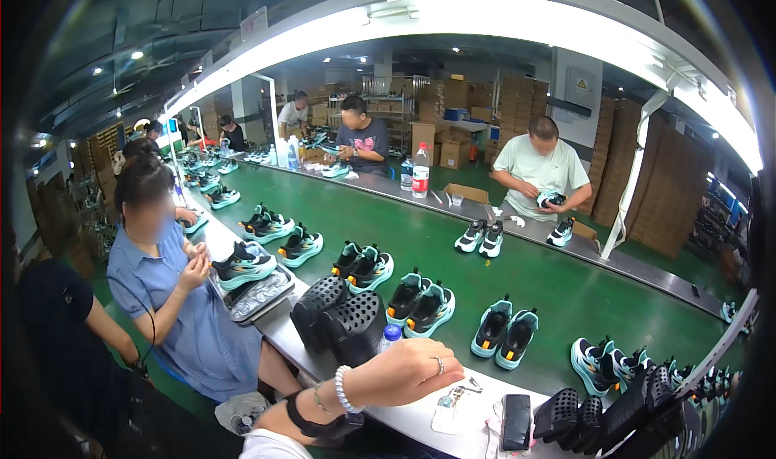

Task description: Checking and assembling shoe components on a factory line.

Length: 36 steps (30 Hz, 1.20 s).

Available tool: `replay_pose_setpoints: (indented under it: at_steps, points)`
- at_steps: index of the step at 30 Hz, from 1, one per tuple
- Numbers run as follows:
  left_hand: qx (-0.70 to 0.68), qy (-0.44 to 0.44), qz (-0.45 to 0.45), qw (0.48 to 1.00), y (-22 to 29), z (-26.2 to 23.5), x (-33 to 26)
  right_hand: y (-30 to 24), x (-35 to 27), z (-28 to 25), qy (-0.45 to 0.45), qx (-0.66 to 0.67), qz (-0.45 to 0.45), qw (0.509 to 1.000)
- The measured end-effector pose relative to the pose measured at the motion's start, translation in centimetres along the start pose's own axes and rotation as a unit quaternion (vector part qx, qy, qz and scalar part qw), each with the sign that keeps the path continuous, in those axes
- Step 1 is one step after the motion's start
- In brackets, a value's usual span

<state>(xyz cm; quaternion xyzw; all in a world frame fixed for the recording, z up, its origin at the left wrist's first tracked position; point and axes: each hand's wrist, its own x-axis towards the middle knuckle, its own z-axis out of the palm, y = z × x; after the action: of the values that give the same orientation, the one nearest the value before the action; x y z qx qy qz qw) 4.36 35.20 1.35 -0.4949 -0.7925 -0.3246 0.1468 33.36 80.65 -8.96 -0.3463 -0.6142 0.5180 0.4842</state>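
My left hand (408, 372) reaches in from the lower edge over the pale metal ledge, with a ring, a white bead bracelet (347, 389) and a black band at the wrist. Its back faces up, and the fingertips are bent out of sight, so any hold is hidden. Just behind the hand rises a blue-capped bottle (391, 334), partly covered. Right of the fingers lie keys with a clear tag (447, 402) and a black phone (516, 423). A pair of black and mint sneakers (504, 331) stands beyond on the green belt. My right hand is out of view.
Black perforated plastic pieces (356, 321) stand left of the hand, more (558, 414) at lower right. Sneakers line the green belt (404, 224). A co-worker (174, 277) sits at left by a tray (263, 301); another across (541, 172) handles a shoe. A lamp frame arches overhead.
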Motion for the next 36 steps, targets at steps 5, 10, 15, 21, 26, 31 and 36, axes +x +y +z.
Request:
replay_pose_setpoints:
  at_steps: [5, 10, 15, 21, 26, 31, 36]
  points:
    - [0.004, -0.097, 0.012, 0.995, 2.9, -1.2, -0.3, 0.5, -0.1, 10.2, -0.271, 0.069, -0.075, 0.957]
    - [-0.145, -0.052, -0.011, 0.988, 2.8, 4.4, -2.4, -2.5, -6.8, 20.1, -0.46, 0.155, -0.023, 0.874]
    - [-0.208, 0.038, -0.089, 0.973, 2.6, 10.1, -4.0, -0.4, -12.2, 25.4, -0.599, 0.091, -0.031, 0.795]
    - [-0.18, 0.035, -0.251, 0.951, 2.8, 6.6, -7.5, -1.5, -17.9, 29.7, -0.75, 0.131, 0.057, 0.645]
    - [-0.231, 0.03, -0.237, 0.943, 2.1, 6.3, -9.3, -3.9, -20.0, 30.8, -0.774, 0.105, 0.176, 0.6]
    - [-0.285, 0.006, -0.237, 0.929, 3.1, 6.5, -9.3, -0.4, -18.7, 30.1, -0.776, 0.094, 0.185, 0.596]
    - [-0.267, -0.007, -0.188, 0.945, 3.9, 6.2, -8.6, 1.1, -17.9, 29.7, -0.782, 0.094, 0.191, 0.585]
